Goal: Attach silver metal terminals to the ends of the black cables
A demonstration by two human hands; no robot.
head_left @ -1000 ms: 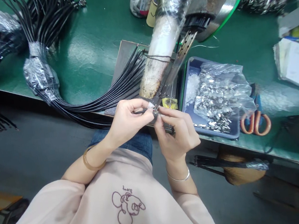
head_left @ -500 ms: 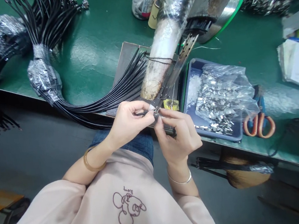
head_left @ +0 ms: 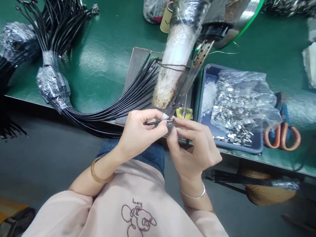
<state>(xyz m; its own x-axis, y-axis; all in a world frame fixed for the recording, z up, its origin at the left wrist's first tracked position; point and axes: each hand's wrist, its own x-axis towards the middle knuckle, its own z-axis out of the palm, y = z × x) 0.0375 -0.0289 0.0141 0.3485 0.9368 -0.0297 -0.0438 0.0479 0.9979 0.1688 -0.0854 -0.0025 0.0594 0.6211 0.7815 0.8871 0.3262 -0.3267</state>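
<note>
My left hand (head_left: 143, 127) pinches a thin black cable (head_left: 153, 123) close to its end, between thumb and forefinger. A tiny shiny metal piece (head_left: 170, 119) shows at the cable's tip. At that tip is my right hand (head_left: 193, 141), its forefinger touching or nearly touching the metal and its thumb a little apart below. Nothing shows between those two fingers. Just behind the hands lies a small yellow pad (head_left: 184, 113). A fan of black cables (head_left: 122, 105) runs over a grey board (head_left: 133, 70) to the left of a whitish, wrapped tube (head_left: 166, 68).
On the right, a blue tray (head_left: 235, 148) holds a bag of small metal pieces (head_left: 240, 101). Orange-handled scissors (head_left: 282, 137) lie beside it. Wrapped cable bundles (head_left: 53, 84) lie at the left. A wire spool (head_left: 249, 16) and a plastic jar (head_left: 156, 2) stand behind.
My right thumb and forefinger have parted slightly at the cable's tip. The left hand keeps its pinch on the cable. The whole view has shifted a little.
</note>
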